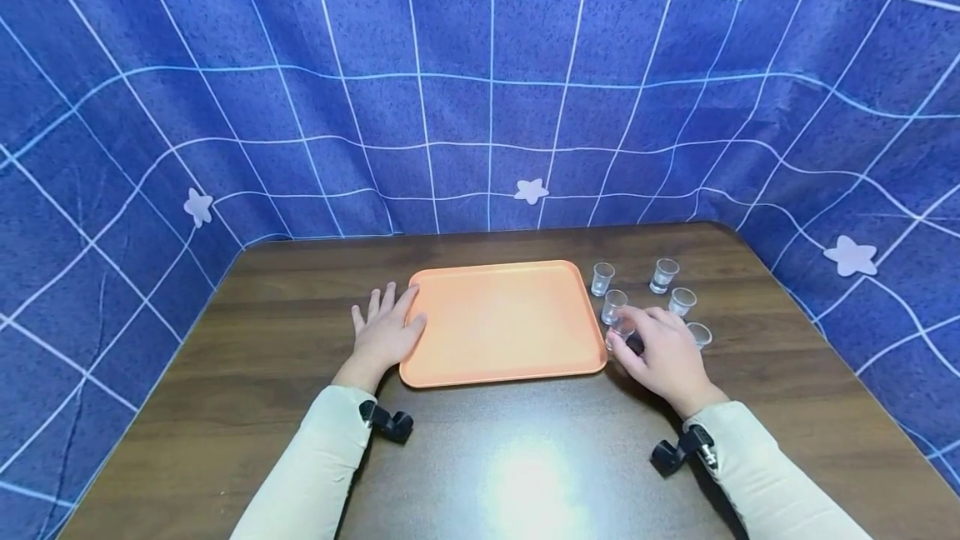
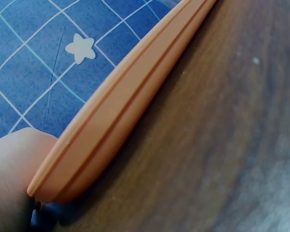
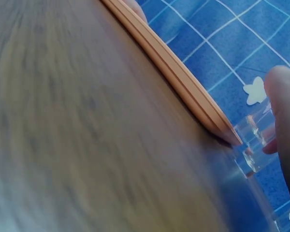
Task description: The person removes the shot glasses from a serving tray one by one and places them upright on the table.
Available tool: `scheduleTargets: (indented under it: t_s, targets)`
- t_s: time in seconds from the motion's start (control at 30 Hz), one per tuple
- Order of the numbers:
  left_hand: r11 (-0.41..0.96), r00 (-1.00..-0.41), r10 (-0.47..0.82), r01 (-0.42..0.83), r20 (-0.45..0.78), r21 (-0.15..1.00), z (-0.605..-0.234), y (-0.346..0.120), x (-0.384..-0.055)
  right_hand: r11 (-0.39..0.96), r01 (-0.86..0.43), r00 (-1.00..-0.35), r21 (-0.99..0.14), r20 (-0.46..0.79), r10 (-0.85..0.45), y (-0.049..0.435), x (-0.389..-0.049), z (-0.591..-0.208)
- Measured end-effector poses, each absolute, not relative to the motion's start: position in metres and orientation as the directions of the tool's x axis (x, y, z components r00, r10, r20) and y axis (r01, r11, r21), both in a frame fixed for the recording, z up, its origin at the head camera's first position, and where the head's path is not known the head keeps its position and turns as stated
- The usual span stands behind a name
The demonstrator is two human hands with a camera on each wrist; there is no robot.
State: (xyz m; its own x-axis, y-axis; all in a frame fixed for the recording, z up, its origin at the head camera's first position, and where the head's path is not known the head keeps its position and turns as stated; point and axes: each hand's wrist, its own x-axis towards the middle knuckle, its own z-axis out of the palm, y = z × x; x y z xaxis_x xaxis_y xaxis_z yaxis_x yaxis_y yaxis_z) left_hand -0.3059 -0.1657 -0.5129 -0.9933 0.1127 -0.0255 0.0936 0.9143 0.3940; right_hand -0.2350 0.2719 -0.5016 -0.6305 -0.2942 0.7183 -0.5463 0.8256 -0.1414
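Observation:
An orange tray [image 1: 502, 323] lies flat on the table. My left hand [image 1: 386, 333] rests at its left edge with fingers spread, the thumb over the rim; in the left wrist view part of that hand [image 2: 14, 174] touches the tray's corner. Beside the tray's right edge, my right hand [image 1: 663, 352] pinches a clear shot glass [image 1: 619, 330] between thumb and fingers. The right wrist view shows this shot glass [image 3: 255, 140] upright near the tray corner, partly hidden by the thumb [image 3: 286, 111].
More shot glasses stand around the right hand: one [image 1: 602, 279] and another [image 1: 613, 307] along the tray's right side, others [image 1: 663, 275], [image 1: 682, 302] farther right, the last glass [image 1: 700, 334] partly behind the hand. A blue gridded cloth [image 1: 465, 107] hangs behind the wooden table [image 1: 300, 290].

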Motion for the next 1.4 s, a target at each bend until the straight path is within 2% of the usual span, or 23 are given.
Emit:
scheduleTargets:
  t_s: [0.33,0.9,1.4]
  targets:
    - [0.911,-0.994,0.111,0.095,-0.017,0.400,-0.5124,-0.1649,-0.3054,0.855,-0.509,-0.678,-0.102,0.660,-0.324,0.2797,-0.2321,-0.5016]
    - [0.915,-0.994,0.104,0.087,-0.022,0.393,-0.5125,-0.1643,-0.3051,0.873,-0.454,-0.765,-0.177,0.579,-0.280,0.2787,-0.2293,-0.5033]
    - [0.909,-0.994,0.110,0.101,0.001,0.405,-0.5141,-0.1645,-0.3033,0.883,-0.442,-0.780,-0.157,0.553,-0.293,0.2794,-0.2266,-0.5025]
